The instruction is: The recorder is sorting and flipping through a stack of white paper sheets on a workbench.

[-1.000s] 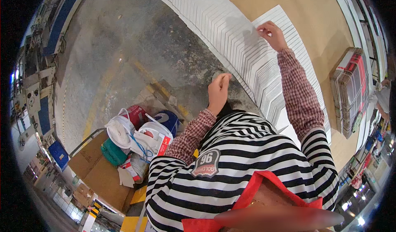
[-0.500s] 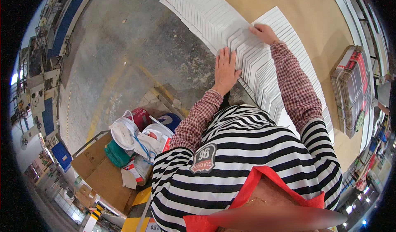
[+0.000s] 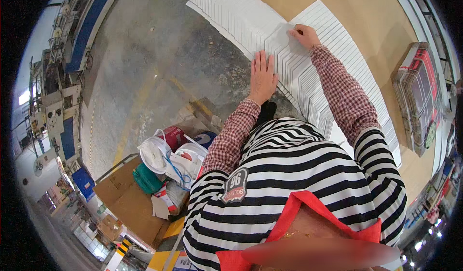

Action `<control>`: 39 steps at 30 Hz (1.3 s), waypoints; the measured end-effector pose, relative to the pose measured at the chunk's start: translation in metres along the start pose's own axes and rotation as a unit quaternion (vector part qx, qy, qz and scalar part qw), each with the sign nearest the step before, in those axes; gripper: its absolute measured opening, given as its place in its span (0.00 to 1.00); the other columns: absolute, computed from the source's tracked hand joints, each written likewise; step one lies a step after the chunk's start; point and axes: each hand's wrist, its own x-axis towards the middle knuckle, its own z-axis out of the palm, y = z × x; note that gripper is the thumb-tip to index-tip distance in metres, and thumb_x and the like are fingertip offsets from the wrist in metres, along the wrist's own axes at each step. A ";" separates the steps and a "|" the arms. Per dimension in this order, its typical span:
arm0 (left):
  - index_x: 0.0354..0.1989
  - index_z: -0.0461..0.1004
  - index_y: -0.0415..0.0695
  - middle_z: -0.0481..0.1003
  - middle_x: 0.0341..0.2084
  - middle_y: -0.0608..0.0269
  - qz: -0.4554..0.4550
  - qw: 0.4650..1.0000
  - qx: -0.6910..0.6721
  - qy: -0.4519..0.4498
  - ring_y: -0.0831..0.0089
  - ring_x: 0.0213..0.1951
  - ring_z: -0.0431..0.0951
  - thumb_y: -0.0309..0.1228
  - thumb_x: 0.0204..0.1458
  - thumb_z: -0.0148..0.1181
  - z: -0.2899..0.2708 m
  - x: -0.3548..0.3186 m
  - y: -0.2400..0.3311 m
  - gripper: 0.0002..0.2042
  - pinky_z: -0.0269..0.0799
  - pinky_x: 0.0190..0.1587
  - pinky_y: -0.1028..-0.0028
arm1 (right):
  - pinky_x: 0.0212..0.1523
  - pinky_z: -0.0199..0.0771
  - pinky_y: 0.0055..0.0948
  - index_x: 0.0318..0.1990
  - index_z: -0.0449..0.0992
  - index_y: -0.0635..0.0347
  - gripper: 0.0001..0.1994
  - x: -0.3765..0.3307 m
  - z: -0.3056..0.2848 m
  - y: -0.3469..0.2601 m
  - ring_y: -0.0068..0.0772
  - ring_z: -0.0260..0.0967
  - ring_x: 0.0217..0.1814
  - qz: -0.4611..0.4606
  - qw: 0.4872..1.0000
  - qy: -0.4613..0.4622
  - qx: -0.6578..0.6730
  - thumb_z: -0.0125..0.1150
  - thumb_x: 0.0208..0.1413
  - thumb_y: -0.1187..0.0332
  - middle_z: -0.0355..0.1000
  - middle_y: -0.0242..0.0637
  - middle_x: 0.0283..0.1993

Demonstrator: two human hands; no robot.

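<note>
Overlapping white card sheets [image 3: 333, 30] lie fanned out in long staggered rows on a brown tabletop in front of me. My left hand [image 3: 263, 79] rests with its fingers stretched out along the near left edge of the sheets. My right hand [image 3: 305, 35] is farther out and to the right, its thumb and fingers curled together at the edge of a white sheet [image 3: 279, 37] where two rows meet. How firmly it grips that sheet is partly hidden by the fingers.
A strapped bundle of printed cardboard [image 3: 418, 97] lies at the table's right side. On my left stands an open carton [image 3: 128, 198] beside a white tub [image 3: 153, 157], a teal bundle [image 3: 147, 178] and blue-handled scissors [image 3: 182, 177]. Grey concrete floor [image 3: 144, 44] with faded yellow lines stretches beyond.
The right hand has shifted slightly, and its fingers are more curled in at the sheet. The left hand stays at the edge of the rows. The view has turned a little.
</note>
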 end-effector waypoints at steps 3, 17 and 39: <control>0.58 0.49 0.37 0.42 0.59 0.42 -0.016 0.999 -0.033 0.018 0.48 0.61 0.39 0.36 0.46 0.50 -0.002 -0.002 0.006 0.30 0.38 0.60 0.56 | 0.29 0.64 0.29 0.28 0.73 0.59 0.08 -0.011 -0.006 0.002 0.37 0.62 0.23 0.006 0.978 0.111 0.175 0.57 0.46 0.64 0.68 0.35 0.23; 0.57 0.48 0.36 0.44 0.60 0.49 -0.008 1.000 0.005 -0.001 0.52 0.61 0.41 0.39 0.46 0.52 0.008 -0.013 0.029 0.33 0.36 0.59 0.55 | 0.42 0.65 0.30 0.37 0.71 0.53 0.14 -0.026 -0.039 0.011 0.36 0.61 0.42 -0.179 0.978 -0.078 -0.070 0.60 0.39 0.71 0.62 0.35 0.34; 0.57 0.48 0.33 0.43 0.60 0.49 -0.018 0.999 0.024 0.015 0.52 0.61 0.40 0.40 0.46 0.51 0.013 -0.015 0.035 0.33 0.36 0.60 0.55 | 0.23 0.57 0.30 0.21 0.65 0.64 0.19 -0.040 -0.030 0.019 0.28 0.56 0.19 -0.027 0.997 -0.068 -0.020 0.55 0.48 0.54 0.60 0.38 0.16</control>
